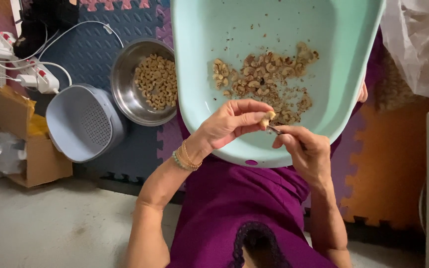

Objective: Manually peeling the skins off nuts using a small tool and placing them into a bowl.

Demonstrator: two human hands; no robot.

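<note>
One cashew (269,117) sits pinched between the fingertips of the left hand (234,124), over the near rim of the mint basin (209,74). The right hand (304,149) grips one thin blade (274,129), its tip at the nut. One heap of cashews (264,79) lies inside the basin. One steel bowl (125,89) of kernels and one grey strainer basket (83,124) stand left of the basin.

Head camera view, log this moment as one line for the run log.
left hand: pinches cashew | right hand: holds small blade at cashew | below: green basin of nuts | aside: steel bowl
</note>
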